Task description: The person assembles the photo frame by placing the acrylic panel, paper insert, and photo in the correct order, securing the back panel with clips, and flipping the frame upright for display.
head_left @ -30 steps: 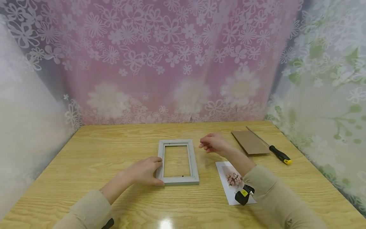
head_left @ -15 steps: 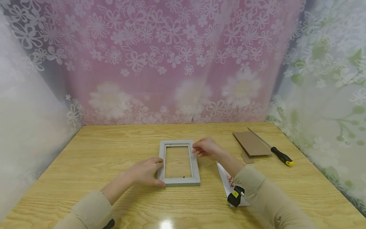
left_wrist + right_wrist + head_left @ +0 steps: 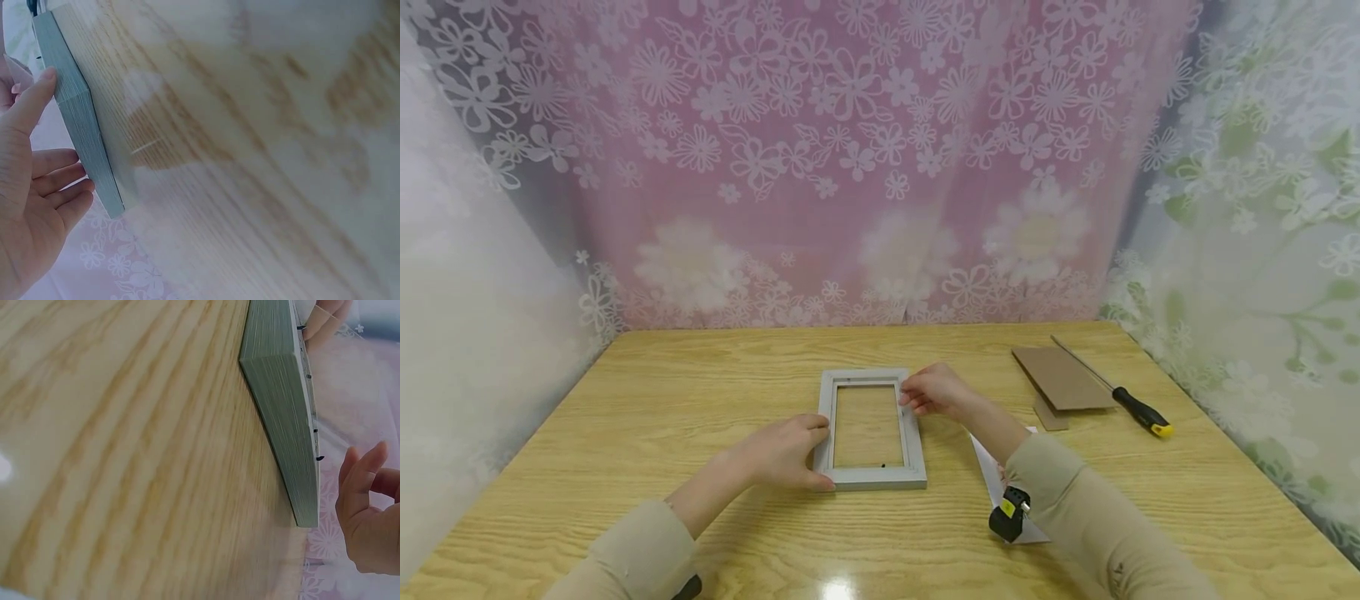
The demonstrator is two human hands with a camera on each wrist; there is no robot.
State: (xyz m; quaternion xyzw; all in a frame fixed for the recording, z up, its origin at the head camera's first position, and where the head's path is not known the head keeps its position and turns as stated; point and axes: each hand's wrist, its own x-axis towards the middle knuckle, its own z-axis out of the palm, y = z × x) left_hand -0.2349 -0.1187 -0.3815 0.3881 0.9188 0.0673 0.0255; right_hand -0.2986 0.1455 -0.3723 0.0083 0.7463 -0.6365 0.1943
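Note:
A pale grey picture frame point(image 3: 871, 477) lies on the table with its opening facing up and small dark tabs point(image 3: 320, 458) along the inner edge. My left hand point(image 3: 786, 450) grips its near left corner, thumb at the front edge and fingers against the left side. Over the frame's right side, my right hand point(image 3: 942, 390) has thumb and fingers brought together. At its fingertips the left wrist view shows a translucent corner of a clear sheet point(image 3: 17, 70); most of that sheet is too faint to make out.
A white sheet with a pink flower picture point(image 3: 987, 471) lies partly hidden under the right forearm. Farther right are a brown backing board point(image 3: 1063, 379), a smaller brown piece point(image 3: 1051, 414) beneath it, and a black and yellow screwdriver point(image 3: 1142, 412). Flowered curtains point(image 3: 880, 167) enclose the table point(image 3: 700, 375).
My right hand has moved left, from beside the frame to over its right side. The forearm now covers more of the flower picture. The left hand stays at the corner.

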